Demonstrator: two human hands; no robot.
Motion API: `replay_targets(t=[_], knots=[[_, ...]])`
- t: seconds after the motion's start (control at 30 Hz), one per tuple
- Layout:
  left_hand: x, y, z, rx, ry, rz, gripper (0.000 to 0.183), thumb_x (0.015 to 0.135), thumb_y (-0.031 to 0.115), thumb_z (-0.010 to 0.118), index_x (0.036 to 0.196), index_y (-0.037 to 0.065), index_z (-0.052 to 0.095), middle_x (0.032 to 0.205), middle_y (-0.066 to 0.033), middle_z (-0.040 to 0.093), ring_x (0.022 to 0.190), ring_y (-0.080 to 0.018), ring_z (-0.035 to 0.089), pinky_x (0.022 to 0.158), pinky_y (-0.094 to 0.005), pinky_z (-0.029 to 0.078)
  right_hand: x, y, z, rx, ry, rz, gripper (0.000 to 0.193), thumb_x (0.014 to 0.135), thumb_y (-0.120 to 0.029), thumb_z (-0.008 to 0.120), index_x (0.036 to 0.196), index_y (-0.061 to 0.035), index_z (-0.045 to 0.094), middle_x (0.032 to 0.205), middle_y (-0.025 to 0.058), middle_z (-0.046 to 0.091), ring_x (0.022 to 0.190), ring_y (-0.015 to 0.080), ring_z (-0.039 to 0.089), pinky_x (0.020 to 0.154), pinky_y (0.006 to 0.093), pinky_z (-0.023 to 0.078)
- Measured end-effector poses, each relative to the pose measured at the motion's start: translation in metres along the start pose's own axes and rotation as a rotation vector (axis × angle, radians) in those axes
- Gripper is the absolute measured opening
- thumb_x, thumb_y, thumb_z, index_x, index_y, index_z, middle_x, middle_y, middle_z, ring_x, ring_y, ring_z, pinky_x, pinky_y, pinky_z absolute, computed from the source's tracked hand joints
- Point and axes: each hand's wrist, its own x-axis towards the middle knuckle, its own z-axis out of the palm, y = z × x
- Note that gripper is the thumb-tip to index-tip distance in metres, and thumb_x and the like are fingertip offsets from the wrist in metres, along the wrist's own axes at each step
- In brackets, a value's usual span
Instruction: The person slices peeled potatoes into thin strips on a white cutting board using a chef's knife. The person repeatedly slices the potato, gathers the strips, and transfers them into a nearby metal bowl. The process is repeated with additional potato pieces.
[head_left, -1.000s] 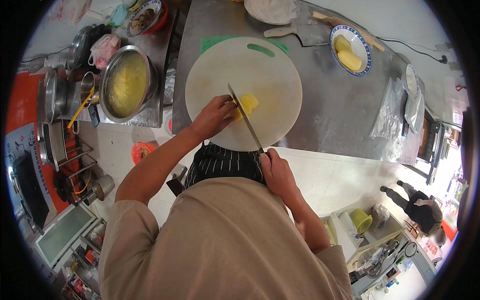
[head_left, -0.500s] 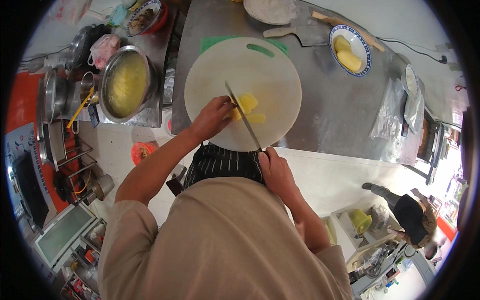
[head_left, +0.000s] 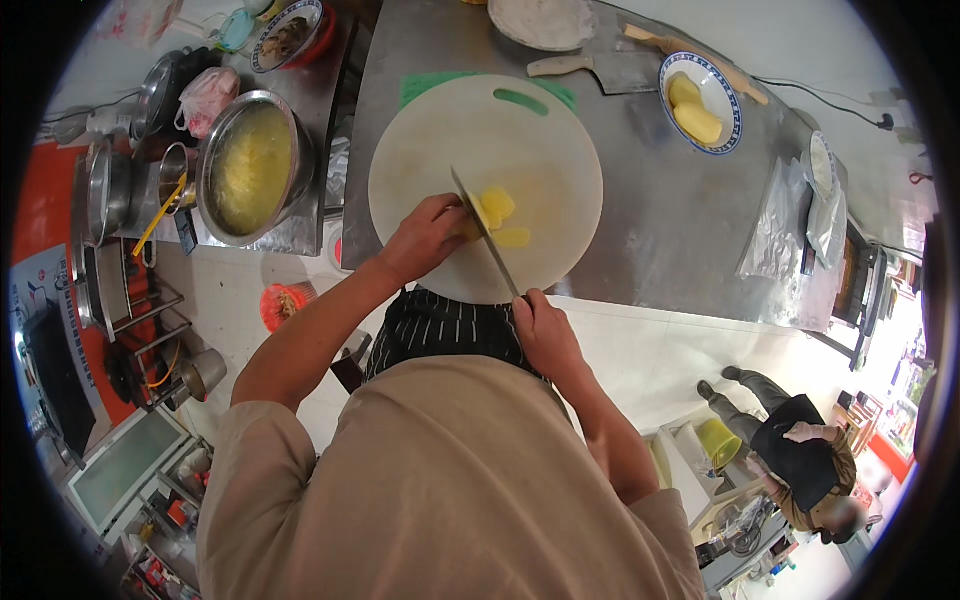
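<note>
On a round white cutting board (head_left: pixel 425 140) my left hand (head_left: pixel 428 240) has its fingers curled down onto a yellow potato piece, mostly hidden beneath them. My right hand (head_left: pixel 545 332) grips the handle of a knife (head_left: pixel 486 236). Its blade lies slantwise across the board, right against the left fingertips. Just right of the blade are pale yellow potato slices (head_left: pixel 497 204), some overlapping, and one flat slice (head_left: pixel 514 237) lies nearer me.
Beyond the board lie a cleaver (head_left: pixel 628 73) and a blue-rimmed bowl (head_left: pixel 736 112) holding peeled potatoes (head_left: pixel 698 123). A green cloth (head_left: pixel 418 86) shows under the board. A metal basin (head_left: pixel 208 165) with yellowish contents stands left. Another person (head_left: pixel 795 450) stands at right.
The knife handle and my right hand have shifted slightly left and toward me. My left hand stays almost in place. The person at right has moved left and turned.
</note>
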Motion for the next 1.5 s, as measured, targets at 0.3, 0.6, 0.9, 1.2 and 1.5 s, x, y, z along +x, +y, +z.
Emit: replay_targets(t=[0.3, 0.6, 0.9, 1.2, 1.5], knots=[[-0.004, -0.005, 0.003, -0.008, 0.009, 0.011, 0.043, 0.081, 0.009, 0.079, 0.122, 0.004, 0.064, 0.131, -0.0174, 0.058, 0.119, -0.0365, 0.059, 0.099, -0.0425, 0.052, -0.020, -0.009, -0.009, 0.061, -0.012, -0.044, 0.033, 0.106, -0.030, 0.047, 0.104, 0.0018, 0.053, 0.088, 0.0322, 0.064, 0.089, 0.0546, 0.059, 0.075, 0.0571, 0.046], [-0.007, -0.002, 0.006, -0.037, 0.015, -0.052, 0.043, 0.082, 0.009, 0.079, 0.121, 0.004, 0.063, 0.131, -0.0176, 0.057, 0.115, -0.0369, 0.062, 0.098, -0.0422, 0.053, 0.004, 0.001, 0.005, -0.013, -0.023, 0.031, 0.036, 0.106, -0.033, 0.046, 0.105, 0.0018, 0.053, 0.093, 0.0335, 0.065, 0.092, 0.0554, 0.059, 0.078, 0.0579, 0.046], [-0.006, -0.005, 0.006, -0.021, 0.037, -0.012, 0.042, 0.082, 0.009, 0.079, 0.120, 0.003, 0.063, 0.129, -0.0180, 0.058, 0.115, -0.0370, 0.062, 0.096, -0.0429, 0.054, -0.022, -0.018, -0.013, 0.038, -0.030, -0.016, 0.034, 0.107, -0.032, 0.046, 0.103, 0.0017, 0.052, 0.089, 0.0315, 0.065, 0.090, 0.0537, 0.060, 0.076, 0.0562, 0.046], [-0.004, -0.004, 0.005, -0.029, 0.033, -0.033, 0.043, 0.081, 0.009, 0.080, 0.120, 0.004, 0.064, 0.130, -0.0180, 0.058, 0.117, -0.0376, 0.061, 0.098, -0.0430, 0.052, 0.016, 0.011, 0.015, -0.027, -0.004, -0.040, 0.038, 0.107, -0.036, 0.046, 0.108, 0.0016, 0.051, 0.088, 0.0330, 0.065, 0.088, 0.0547, 0.060, 0.075, 0.0576, 0.047], [0.029, 0.024, -0.058, 0.005, -0.012, 0.089, 0.032, 0.081, 0.008, 0.077, 0.112, 0.008, 0.068, 0.116, -0.0110, 0.063, 0.112, -0.0326, 0.059, 0.095, -0.0420, 0.050, 0.012, 0.017, 0.031, -0.046, 0.051, -0.085, 0.036, 0.106, -0.035, 0.050, 0.110, 0.0006, 0.051, 0.080, 0.0305, 0.067, 0.080, 0.0524, 0.064, 0.070, 0.0590, 0.050]])
